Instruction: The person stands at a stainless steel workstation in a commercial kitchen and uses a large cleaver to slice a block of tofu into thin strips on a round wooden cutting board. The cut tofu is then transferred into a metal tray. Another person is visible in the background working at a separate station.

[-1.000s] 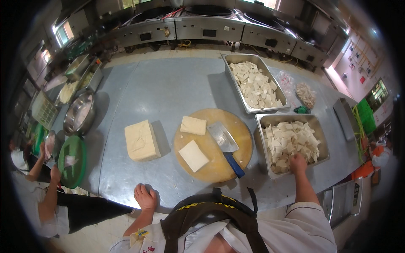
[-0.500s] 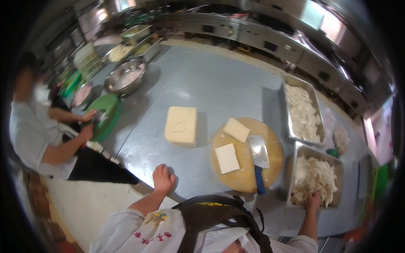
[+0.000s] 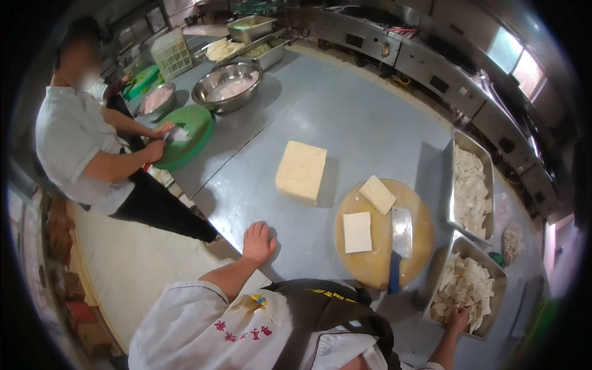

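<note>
My left hand rests palm down on the blue-grey table near its front edge, fingers stretched out and holding nothing. My right hand reaches over the near rim of the closer metal tray, its fingers closed among pale tofu slices; their tips are partly hidden. Between the hands lies a round yellow chopping board with two flat tofu slabs, one square to me and one tilted. A cleaver with a blue handle lies on the board's right side. A large tofu block stands left of the board.
Behind the near tray stands a second metal tray of pale pieces, with plastic bags beside it. At left a co-worker cuts on a green round board. Steel bowls and a white basket stand beyond.
The view has swung to the left, so the table things sit farther right in the picture. My left hand stays on the table and my right hand stays at the near tray's slices.
</note>
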Motion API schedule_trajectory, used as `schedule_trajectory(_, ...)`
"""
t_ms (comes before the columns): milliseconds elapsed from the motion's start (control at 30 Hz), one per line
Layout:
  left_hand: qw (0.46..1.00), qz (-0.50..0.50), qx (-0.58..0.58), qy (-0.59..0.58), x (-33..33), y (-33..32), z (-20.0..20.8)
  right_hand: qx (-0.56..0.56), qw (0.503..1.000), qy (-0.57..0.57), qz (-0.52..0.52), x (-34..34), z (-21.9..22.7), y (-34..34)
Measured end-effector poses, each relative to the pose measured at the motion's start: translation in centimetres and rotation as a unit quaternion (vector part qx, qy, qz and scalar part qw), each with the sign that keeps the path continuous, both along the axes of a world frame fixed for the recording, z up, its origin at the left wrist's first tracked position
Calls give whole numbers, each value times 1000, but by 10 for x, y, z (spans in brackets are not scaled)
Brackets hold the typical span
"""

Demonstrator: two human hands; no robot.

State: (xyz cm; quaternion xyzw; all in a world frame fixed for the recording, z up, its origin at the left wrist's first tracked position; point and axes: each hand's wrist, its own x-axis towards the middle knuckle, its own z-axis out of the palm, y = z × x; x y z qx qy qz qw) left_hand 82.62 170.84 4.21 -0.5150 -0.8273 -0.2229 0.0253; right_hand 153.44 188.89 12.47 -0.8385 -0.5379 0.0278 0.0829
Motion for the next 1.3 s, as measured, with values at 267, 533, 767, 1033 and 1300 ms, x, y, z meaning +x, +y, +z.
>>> schedule_trajectory(267, 1000, -1, -5, 21, 2, 1, 5, -7, 1000, 2, -21, -12, 10, -15)
schedule_trajectory(533, 995, -55, 68, 48, -3, -2, -16, -25, 998, 5, -62, -30, 21, -4)
schedule_trajectory(767, 999, -21, -8, 42, 0, -2, -16, 16, 997, 11, -71, -28, 21, -14)
schedule_trajectory(1033, 999, -27, 0, 47, -3, -2, -18, 1, 997, 17, -76, -35, 25, -13)
schedule_trajectory(1300, 997, -44, 33, 60, -2, -1, -16, -22, 996, 26, -80, -32, 23, -9)
